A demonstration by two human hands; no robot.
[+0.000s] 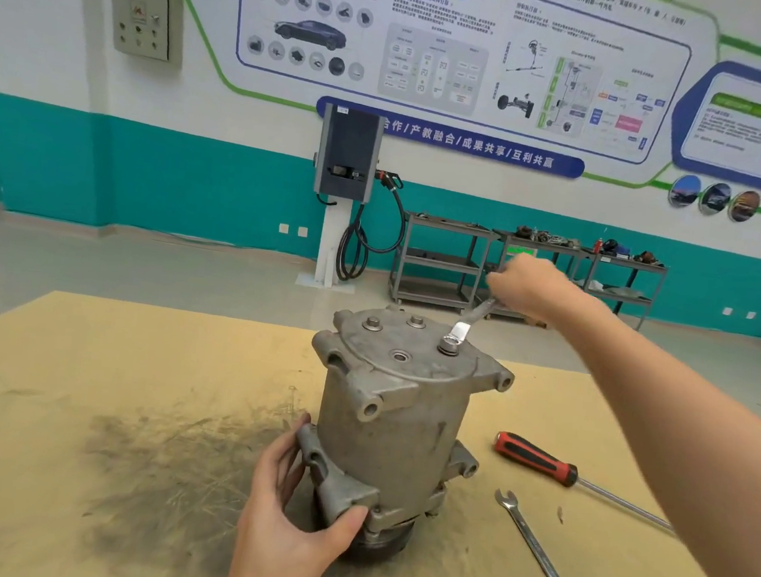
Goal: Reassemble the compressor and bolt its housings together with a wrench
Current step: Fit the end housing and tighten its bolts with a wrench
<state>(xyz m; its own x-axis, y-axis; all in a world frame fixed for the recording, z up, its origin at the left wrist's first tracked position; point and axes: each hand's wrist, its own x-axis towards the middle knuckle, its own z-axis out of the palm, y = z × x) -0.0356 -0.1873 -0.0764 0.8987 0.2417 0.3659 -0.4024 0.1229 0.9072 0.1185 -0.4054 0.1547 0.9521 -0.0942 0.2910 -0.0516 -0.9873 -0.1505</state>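
A grey metal compressor [396,427] stands upright on the table, pulley end down. Its top housing carries three bolts; two bare bolt heads [372,323] sit at the far left of the cover. My left hand [291,520] grips a mounting lug low on the compressor's left side. My right hand [530,285] holds the far end of a ring wrench [462,327], whose ring sits over the right-hand bolt [448,345] on the cover.
A red-and-black screwdriver [538,458] and a second combination wrench [539,557] lie on the tan table cover [87,354] to the right of the compressor. A dark grease stain spreads at the left. Shelving carts and a charging post stand by the far wall.
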